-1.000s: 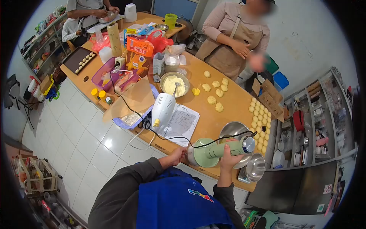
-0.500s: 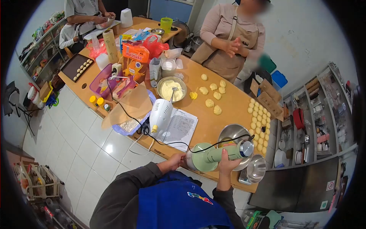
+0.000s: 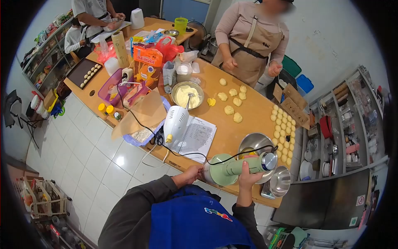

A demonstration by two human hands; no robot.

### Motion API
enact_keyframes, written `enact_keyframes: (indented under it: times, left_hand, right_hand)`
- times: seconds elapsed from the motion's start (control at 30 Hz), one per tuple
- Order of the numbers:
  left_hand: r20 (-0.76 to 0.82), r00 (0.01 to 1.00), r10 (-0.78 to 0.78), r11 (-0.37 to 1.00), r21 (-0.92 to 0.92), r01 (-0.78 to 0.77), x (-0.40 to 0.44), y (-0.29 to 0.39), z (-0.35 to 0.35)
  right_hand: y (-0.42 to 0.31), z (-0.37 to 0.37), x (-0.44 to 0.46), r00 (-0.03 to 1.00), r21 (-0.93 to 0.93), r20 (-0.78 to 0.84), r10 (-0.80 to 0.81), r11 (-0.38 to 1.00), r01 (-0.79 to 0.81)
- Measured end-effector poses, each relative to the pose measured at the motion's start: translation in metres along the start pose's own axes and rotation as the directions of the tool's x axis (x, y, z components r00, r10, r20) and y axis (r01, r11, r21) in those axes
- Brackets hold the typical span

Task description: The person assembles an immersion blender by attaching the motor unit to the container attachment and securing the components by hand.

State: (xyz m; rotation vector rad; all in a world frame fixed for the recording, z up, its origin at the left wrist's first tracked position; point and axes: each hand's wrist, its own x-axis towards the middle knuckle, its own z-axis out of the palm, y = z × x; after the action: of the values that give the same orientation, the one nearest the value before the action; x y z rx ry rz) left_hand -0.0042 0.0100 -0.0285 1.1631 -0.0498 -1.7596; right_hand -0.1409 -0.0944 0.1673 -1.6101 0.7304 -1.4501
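A light green stand mixer [image 3: 224, 169] with a silver cap stands at the table's front edge. My right hand [image 3: 247, 177] is wrapped round its head, thumb on top and the other fingers mostly hidden beneath. My left hand [image 3: 190, 175] is closed against the near left side of the mixer's base; its fingertips are partly hidden. Under the head sits a metal mixing bowl [image 3: 253, 140], with something yellow partly visible inside. A smaller metal bowl [image 3: 280, 181] rests on a scale to the right. The mixer's black cord arches over its body.
A white hand mixer [image 3: 175, 122] lies by an open notebook [image 3: 200, 136] and a bowl of pale yellow mixture [image 3: 181, 96]. Dough balls [image 3: 229, 110] dot the table, with rows of smaller ones [image 3: 283, 133] at the right edge. A co-worker [image 3: 253, 41] stands opposite; others work at the back.
The co-worker opposite has parted their hands, lowered them and stands more upright. My hands stay in place on the stand mixer. The view has shifted very slightly.
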Motion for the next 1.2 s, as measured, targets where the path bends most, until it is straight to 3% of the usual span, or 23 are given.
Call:
enact_keyframes:
  times: [0.6, 0.8, 0.9, 1.0, 1.03, 1.07, 1.2]
  left_hand:
    - [0.002, 0.999, 0.049, 0.999, 0.009, -0.049, -0.003, 0.001, 0.005]
    - [-0.014, 0.997, -0.076, 0.991, 0.11, 0.077, -0.013, 0.005, 0.001]
    - [0.104, 0.988, 0.11, 0.993, -0.056, -0.105, -0.017, 0.015, 0.01]
    - [-0.057, 0.974, 0.22, 0.966, 0.15, -0.21, -0.015, 0.04, 0.002]
    - [-0.124, 0.964, 0.235, 0.961, 0.177, -0.211, -0.029, 0.051, 0.009]
    - [-0.092, 0.967, 0.239, 0.964, 0.144, -0.225, -0.04, 0.053, 0.01]
    - [-0.004, 0.957, 0.291, 0.956, 0.019, -0.291, -0.072, 0.061, 0.009]
  right_hand:
    - [-0.004, 0.0, 0.0, 0.999, -0.04, 0.052, -0.006, 0.999, 0.008]
    - [-0.023, 0.0, -0.001, 0.995, -0.009, 0.066, -0.078, 0.997, 0.079]
    - [-0.031, 0.004, 0.008, 0.983, -0.06, 0.038, -0.177, 0.982, 0.179]
    - [-0.037, 0.001, 0.026, 0.974, -0.102, 0.091, -0.205, 0.971, 0.214]
    - [-0.042, 0.006, 0.03, 0.975, 0.006, 0.027, -0.223, 0.975, 0.222]
    - [-0.048, 0.012, 0.035, 0.971, 0.116, -0.036, -0.235, 0.964, 0.237]
    - [-0.054, 0.002, 0.067, 0.996, 0.194, -0.031, -0.087, 0.977, 0.091]
